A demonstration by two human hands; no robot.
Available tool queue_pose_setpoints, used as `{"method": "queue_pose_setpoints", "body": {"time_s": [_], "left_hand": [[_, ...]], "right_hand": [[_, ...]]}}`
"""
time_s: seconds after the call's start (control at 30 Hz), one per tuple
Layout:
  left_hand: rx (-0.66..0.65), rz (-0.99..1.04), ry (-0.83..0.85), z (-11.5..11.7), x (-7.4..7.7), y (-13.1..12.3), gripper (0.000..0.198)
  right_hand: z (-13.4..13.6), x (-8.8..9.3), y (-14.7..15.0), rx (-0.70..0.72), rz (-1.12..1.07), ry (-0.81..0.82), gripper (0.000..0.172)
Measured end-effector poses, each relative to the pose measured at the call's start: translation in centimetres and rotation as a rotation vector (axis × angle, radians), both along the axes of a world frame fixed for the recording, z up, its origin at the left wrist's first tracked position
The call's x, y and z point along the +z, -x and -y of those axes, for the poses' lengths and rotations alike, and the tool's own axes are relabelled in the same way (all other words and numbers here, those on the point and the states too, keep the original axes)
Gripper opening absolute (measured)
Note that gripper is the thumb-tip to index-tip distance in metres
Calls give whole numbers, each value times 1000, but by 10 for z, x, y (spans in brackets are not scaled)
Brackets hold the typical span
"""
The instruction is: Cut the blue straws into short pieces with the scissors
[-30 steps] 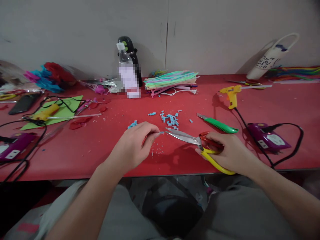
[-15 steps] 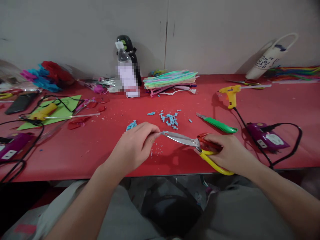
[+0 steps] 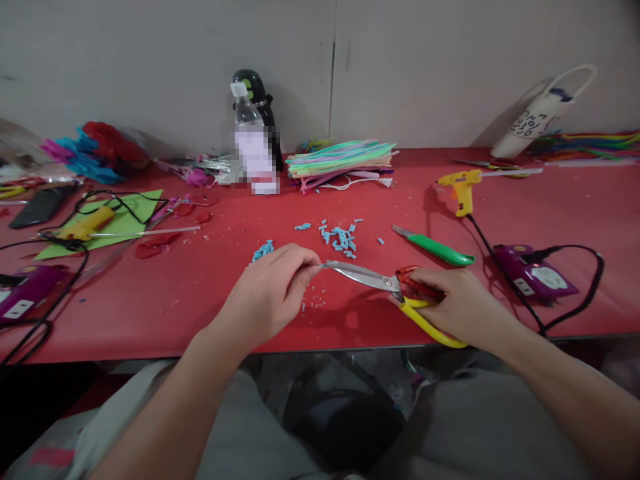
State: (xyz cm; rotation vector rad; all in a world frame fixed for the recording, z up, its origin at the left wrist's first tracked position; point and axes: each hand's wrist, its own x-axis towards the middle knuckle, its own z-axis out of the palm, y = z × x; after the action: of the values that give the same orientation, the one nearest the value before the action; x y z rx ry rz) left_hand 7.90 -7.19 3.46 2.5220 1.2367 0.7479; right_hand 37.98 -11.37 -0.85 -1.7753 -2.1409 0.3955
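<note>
My right hand [image 3: 457, 300] is closed around the handles of a pair of scissors [image 3: 367, 277], one handle red and the other yellow. The blades point left, and their tips meet a small blue piece [image 3: 324, 265] pinched between the thumb and fingers of my left hand [image 3: 280, 283]. Most of that piece is hidden by the fingers. Just beyond the hands lies a loose heap of short blue pieces [image 3: 341, 239]. A second little pile of blue pieces [image 3: 263, 249] sits behind my left hand. Tiny pale scraps [image 3: 314, 298] are scattered on the red tabletop beneath the blades.
To the right lie a green utility knife [image 3: 437, 249], a yellow glue gun [image 3: 463, 190] and a purple power socket [image 3: 537, 275] with a black cord. Pipe cleaners [image 3: 343, 161] and a plastic bottle [image 3: 254, 147] are at the back. Another glue gun [image 3: 87, 225] rests on green paper at left.
</note>
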Motion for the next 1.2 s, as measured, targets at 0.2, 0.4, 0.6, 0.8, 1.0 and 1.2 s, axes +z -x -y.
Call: {"method": "queue_pose_setpoints", "body": {"time_s": [0.2,0.4,0.6,0.8,1.0,1.2], "left_hand": [[-8,6,-6,1,0,1,12],[-11,11,-8,1,-1,1,11],[-1,12,2,2,0,1,11],[0,12,-7,1,-2,2,9],[-5,5,-41,-1,-3,3,8],[-39,18,-82,0,-2,1,9]], "right_hand": [[0,-1,-1,-14,-5,36,23],[0,-2,-1,-15,-10,57,20],[-1,-3,0,-8,10,40,25],[1,-6,-1,-13,-5,36,31],[2,-4,-2,17,-97,29,20],[1,0,1,21,-89,32,18]]}}
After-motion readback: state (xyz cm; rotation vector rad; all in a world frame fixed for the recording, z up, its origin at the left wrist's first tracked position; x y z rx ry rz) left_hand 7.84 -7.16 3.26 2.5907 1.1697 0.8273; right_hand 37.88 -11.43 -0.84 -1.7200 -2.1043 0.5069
